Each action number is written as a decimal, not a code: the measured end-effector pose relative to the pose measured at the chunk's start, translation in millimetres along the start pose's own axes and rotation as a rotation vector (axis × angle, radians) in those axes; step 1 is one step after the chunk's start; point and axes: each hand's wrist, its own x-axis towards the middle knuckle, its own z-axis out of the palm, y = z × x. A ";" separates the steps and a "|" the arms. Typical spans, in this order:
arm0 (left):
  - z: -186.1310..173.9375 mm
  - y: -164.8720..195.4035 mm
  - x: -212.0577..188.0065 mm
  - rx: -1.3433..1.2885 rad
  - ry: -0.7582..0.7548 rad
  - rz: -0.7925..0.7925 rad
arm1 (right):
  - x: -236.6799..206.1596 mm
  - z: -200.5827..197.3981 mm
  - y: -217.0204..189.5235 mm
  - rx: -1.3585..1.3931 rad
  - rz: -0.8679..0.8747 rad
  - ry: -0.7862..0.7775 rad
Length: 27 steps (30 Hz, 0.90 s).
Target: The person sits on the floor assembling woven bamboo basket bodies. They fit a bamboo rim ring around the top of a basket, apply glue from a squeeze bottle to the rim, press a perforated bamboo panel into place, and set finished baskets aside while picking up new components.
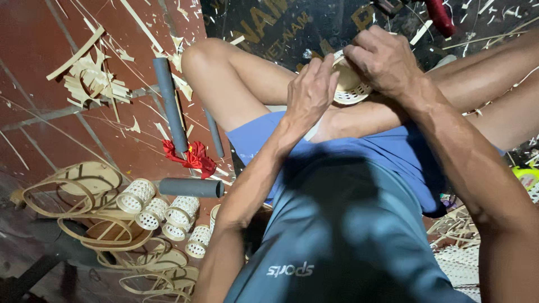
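Observation:
I sit on the floor with my knees up. Both hands work a small pale woven bamboo basket (352,90) held over my lap. My left hand (310,92) grips its left side with the fingers curled on the rim. My right hand (383,59) closes over the top and right side, hiding most of the basket. Only the lower woven wall and part of the rim show between the hands.
On the red tiled floor to my left lie three grey plastic tubes (170,104), a red ribbon scrap (191,156), several finished small woven baskets (160,212), curved bamboo strips (73,188) and scattered shavings (92,78). A black printed sheet (269,28) lies ahead. More woven pieces (460,261) sit by my right side.

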 end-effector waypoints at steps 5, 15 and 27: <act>4.6 -5.6 2.9 0.041 -0.008 0.080 | 4.2 0.4 4.4 -0.020 -0.044 -0.017; 2.1 -4.9 0.6 0.068 -0.069 0.113 | 5.7 -1.7 7.0 -0.015 -0.038 -0.037; 5.1 -42.8 38.8 -1.042 -0.459 -0.575 | -37.4 -8.1 6.0 0.543 0.431 0.022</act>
